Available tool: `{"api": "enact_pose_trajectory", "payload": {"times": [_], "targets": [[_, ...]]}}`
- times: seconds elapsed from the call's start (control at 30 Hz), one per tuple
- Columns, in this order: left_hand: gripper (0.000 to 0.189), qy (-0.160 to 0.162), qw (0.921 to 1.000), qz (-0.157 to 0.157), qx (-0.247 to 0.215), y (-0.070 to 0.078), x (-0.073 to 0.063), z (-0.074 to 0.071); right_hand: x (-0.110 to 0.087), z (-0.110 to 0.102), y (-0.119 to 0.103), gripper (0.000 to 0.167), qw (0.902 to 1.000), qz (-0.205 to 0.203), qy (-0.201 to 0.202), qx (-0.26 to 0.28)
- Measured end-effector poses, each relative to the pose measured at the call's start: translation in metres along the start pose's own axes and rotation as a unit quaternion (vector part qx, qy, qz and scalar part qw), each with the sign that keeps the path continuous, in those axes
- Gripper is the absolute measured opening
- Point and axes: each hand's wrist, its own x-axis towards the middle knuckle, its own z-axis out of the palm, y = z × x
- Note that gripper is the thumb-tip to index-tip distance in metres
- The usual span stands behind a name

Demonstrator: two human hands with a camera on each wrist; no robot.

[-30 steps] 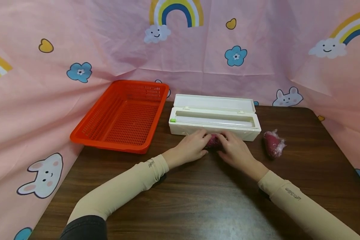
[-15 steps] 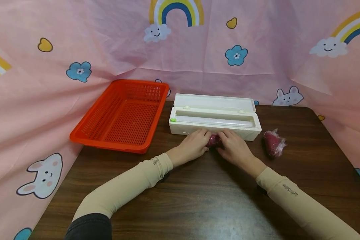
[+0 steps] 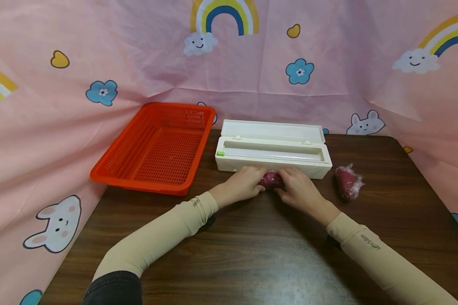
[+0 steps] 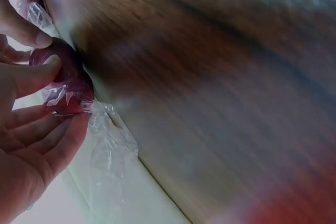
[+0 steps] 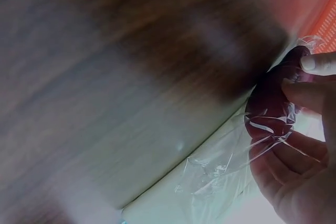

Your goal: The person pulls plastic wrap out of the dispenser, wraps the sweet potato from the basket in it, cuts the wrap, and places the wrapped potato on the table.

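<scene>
A dark red sweet potato (image 3: 271, 180) in clear cling film lies between both hands, just in front of the white cling film dispenser (image 3: 272, 161). My left hand (image 3: 242, 185) grips its left end with thumb and fingers, and my right hand (image 3: 301, 191) holds the right end. In the left wrist view a loose tail of film (image 4: 111, 142) trails from one end of the sweet potato. Another loose film tail (image 5: 210, 174) hangs from the other end in the right wrist view. The fingers partly hide the sweet potato.
A second film-wrapped sweet potato (image 3: 345, 183) lies right of the dispenser, whose lid (image 3: 272, 131) is raised over a roll of film (image 3: 272, 154). An orange-red plastic basket (image 3: 164, 159) stands at the left on the dark wooden table (image 3: 252, 262). Patterned pink cloth hangs behind.
Both hands have shifted slightly around the sweet potato, and a little more of it shows between them. The dispenser, basket and second sweet potato have stayed in place.
</scene>
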Motion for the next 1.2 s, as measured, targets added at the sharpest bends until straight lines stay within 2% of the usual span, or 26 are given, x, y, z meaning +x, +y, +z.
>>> {"api": "enact_pose_trajectory", "payload": {"times": [0.17, 0.4, 0.57, 0.73, 0.8, 0.97, 1.2], "targets": [[0.032, -0.008, 0.9997, -0.021, -0.003, 0.0003, -0.0008, -0.0012, 0.0008, 0.0004, -0.0027, 0.041, 1.0000, 0.007, 0.001, -0.005], [0.034, 0.012, 0.9994, -0.010, 0.032, -0.0008, 0.0002, -0.0011, 0.0019, 0.0001, -0.0040, 0.047, 0.9996, 0.008, 0.015, -0.022], [0.037, 0.010, 0.9996, -0.014, 0.023, -0.0029, -0.0013, -0.0003, 0.0025, 0.0024, -0.0036, 0.048, 0.9996, 0.009, 0.018, -0.020], [0.044, 0.003, 0.9998, -0.018, 0.000, -0.0056, -0.0024, 0.0030, 0.0003, 0.0032, -0.0039, 0.051, 0.9994, 0.029, 0.015, 0.007], [0.045, 0.004, 0.9998, -0.017, -0.007, -0.0053, -0.0029, 0.0036, -0.0008, 0.0031, -0.0041, 0.052, 0.9991, 0.038, 0.016, 0.001], [0.046, 0.005, 0.9997, -0.023, -0.005, -0.0034, -0.0044, 0.0036, -0.0022, 0.0022, -0.0056, 0.053, 0.9986, 0.048, 0.017, -0.017], [0.048, 0.005, 0.9996, -0.028, 0.007, -0.0018, -0.0065, 0.0035, -0.0029, 0.0006, -0.0067, 0.052, 0.9983, 0.057, 0.012, -0.008]]}}
